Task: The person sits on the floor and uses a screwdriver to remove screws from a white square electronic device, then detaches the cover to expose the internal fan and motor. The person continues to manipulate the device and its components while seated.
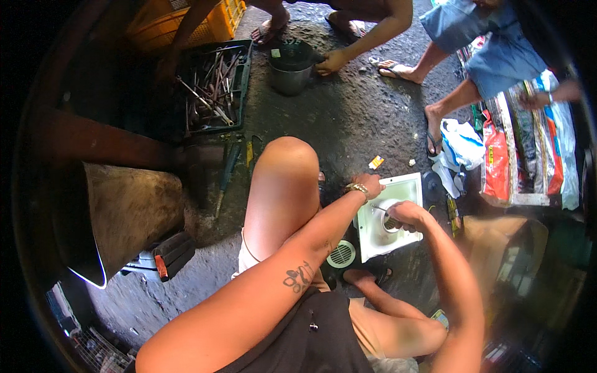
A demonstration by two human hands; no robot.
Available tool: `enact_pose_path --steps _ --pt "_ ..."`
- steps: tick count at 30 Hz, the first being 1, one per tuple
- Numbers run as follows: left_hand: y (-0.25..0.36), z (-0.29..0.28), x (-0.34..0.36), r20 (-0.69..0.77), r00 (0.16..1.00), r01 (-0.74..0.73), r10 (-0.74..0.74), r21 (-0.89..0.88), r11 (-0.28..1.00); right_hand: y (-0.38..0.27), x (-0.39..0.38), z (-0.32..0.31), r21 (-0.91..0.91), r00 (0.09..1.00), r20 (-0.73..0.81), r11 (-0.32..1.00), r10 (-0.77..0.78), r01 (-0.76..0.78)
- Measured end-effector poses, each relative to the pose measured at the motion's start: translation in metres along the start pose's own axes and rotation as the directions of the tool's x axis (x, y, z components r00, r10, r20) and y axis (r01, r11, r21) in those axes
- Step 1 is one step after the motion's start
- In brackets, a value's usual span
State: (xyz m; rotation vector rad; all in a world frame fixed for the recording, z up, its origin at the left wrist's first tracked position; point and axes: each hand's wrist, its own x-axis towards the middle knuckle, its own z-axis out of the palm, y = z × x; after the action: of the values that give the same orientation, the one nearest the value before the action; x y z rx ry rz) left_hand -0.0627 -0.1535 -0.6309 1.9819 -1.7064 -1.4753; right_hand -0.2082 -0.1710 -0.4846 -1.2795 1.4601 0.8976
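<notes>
On the dark ground before me lies a white square plastic panel (401, 186) with a raised rim and a round fitting (390, 216) in its middle. My left hand (370, 184), a watch or bracelet at its wrist, grips the panel's far left edge. Over the round fitting, my right hand (408, 216) is closed around a thin dark rod-like tool (379, 209), whose exact kind I cannot make out. Its thin end points left across the panel. Beside the panel's near left corner rests a round white slotted grille (341, 254), apart from both hands.
A dark crate (244, 93) of metal tools stands far left, near a yellow crate (146, 28). Another person's hand (334, 62) touches a dark pot (291, 78). Plastic bags (461, 146) and colourful sacks (496, 161) lie right, beside a person in blue shorts (507, 68).
</notes>
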Motion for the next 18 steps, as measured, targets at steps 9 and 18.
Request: enact_pose_path --steps 9,18 --pt "-0.011 0.003 0.007 -0.045 0.999 0.010 -0.010 0.009 1.000 -0.031 -0.032 0.028 -0.932 0.837 -0.109 0.349 -0.536 0.102" --pt "0.001 0.001 -0.056 -0.195 0.777 -0.523 0.599 0.328 0.786 -0.016 -0.030 -0.003 -0.600 0.893 -0.378 0.800 -0.245 -0.034"
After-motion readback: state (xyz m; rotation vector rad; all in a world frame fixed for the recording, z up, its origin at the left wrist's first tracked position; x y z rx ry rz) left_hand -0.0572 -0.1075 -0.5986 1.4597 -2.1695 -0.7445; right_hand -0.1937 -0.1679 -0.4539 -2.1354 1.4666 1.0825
